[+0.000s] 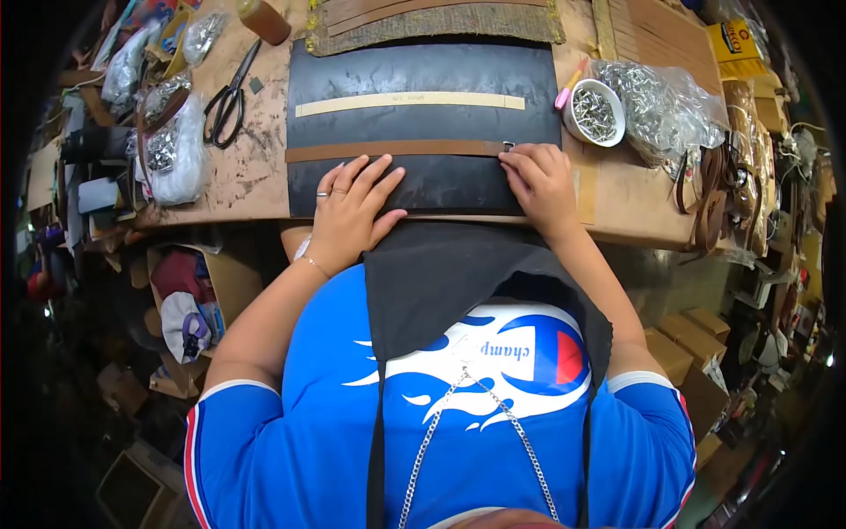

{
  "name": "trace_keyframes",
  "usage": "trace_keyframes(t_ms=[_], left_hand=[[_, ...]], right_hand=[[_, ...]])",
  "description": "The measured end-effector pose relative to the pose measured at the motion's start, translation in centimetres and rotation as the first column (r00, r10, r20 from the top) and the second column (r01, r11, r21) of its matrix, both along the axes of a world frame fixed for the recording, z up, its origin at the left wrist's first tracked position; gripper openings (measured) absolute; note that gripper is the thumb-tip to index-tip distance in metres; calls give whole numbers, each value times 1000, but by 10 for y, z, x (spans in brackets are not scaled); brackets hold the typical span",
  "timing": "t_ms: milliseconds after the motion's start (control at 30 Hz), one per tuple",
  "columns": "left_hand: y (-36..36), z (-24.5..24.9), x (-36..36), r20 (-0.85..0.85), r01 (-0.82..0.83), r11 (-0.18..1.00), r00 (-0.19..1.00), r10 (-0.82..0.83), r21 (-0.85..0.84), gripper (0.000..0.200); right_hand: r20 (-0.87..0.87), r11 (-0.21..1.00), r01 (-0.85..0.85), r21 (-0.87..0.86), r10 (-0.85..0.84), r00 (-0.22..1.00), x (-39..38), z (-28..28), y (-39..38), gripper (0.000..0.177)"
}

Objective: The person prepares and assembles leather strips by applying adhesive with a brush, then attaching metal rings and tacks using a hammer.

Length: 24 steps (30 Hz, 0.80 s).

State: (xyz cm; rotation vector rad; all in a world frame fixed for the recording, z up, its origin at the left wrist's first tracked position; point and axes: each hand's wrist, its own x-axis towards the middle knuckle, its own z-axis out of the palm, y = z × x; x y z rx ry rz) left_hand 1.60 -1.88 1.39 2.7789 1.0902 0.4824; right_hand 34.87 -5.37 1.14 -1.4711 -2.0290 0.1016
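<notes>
A long brown strap (405,147) lies across the black mat (423,70), with a small metal buckle (508,145) at its right end. My left hand (352,194) rests with spread fingers on the mat, its fingertips at the lower edge of the strap. At the buckle end, the fingers of my right hand (539,181) are pinched together on the strap. Above the strap lies a pale, narrow strip (410,104) with small writing on it, touched by neither hand.
Black-handled scissors (231,104) lie left of the mat. On the right are a white bowl of metal pieces (595,111), a pink-handled tool (570,85) and a plastic bag of metal parts (656,106). A brown bottle (263,21) stands at the back left.
</notes>
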Motion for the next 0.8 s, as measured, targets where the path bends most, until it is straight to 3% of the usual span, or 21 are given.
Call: trace_keyframes(t_ms=[200, 267, 400, 500, 567, 800], left_hand=[[11, 1, 8, -50, -50, 999, 998, 50, -10, 59], [18, 1, 15, 7, -106, 994, 994, 106, -28, 57], [35, 14, 55, 92, -14, 999, 996, 18, -39, 48], [54, 7, 91, 182, 53, 998, 982, -48, -21, 41], [69, 3, 112, 224, 53, 999, 973, -50, -7, 37], [92, -8, 136, 251, 83, 995, 966, -66, -59, 27]], right_hand=[[31, 996, 80, 36, -81, 996, 2, -4, 12, 27], [52, 996, 86, 36, -88, 995, 3, -3, 18, 28], [66, 994, 103, 30, -105, 992, 1, -2, 25, 27], [10, 994, 110, 11, -110, 994, 5, -1, 29, 28], [-163, 990, 143, 0, -141, 977, 10, -1, 36, 30], [-169, 992, 116, -56, -124, 978, 17, -3, 52, 32]])
